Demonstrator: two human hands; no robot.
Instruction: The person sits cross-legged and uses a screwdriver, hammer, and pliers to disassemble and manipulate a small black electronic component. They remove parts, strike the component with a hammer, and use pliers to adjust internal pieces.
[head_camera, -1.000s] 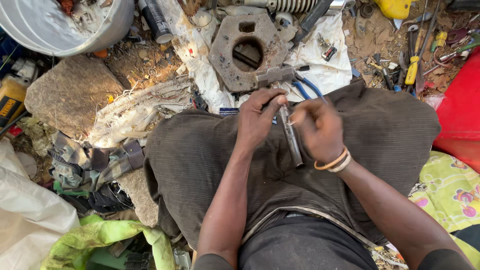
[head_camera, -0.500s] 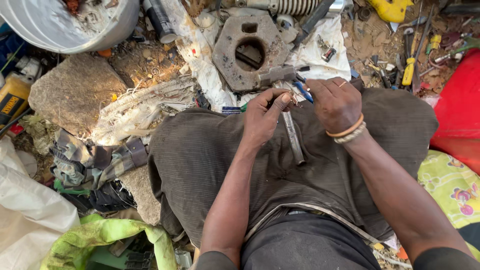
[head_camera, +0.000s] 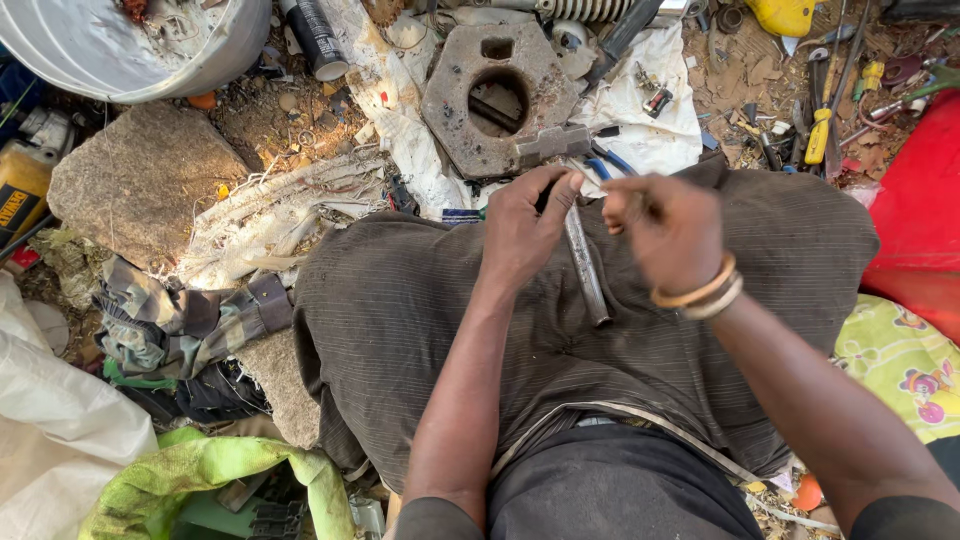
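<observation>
I sit with a dark striped cloth (head_camera: 420, 330) over my lap. My left hand (head_camera: 522, 232) pinches the top end of a grey metal bar (head_camera: 588, 272) that lies slanted across the cloth. My right hand (head_camera: 668, 226), with bangles on its wrist, hovers just right of the bar with its fingers curled. It is blurred, so what it holds, if anything, does not show. Just beyond my hands a hammer head (head_camera: 552, 143) and blue-handled pliers (head_camera: 606, 160) lie on the ground.
A heavy hexagonal metal plate (head_camera: 455, 110) with a round hole lies ahead on white cloth (head_camera: 655, 135). A stone block (head_camera: 140, 180), a grey basin (head_camera: 120, 45) and a black can (head_camera: 315, 40) sit left. A yellow-handled screwdriver (head_camera: 820, 135) and a red object (head_camera: 920, 220) are right.
My right hand has left the metal bar, gone up toward the pliers, then drawn back to the right. My left hand has stayed on the bar's top end.
</observation>
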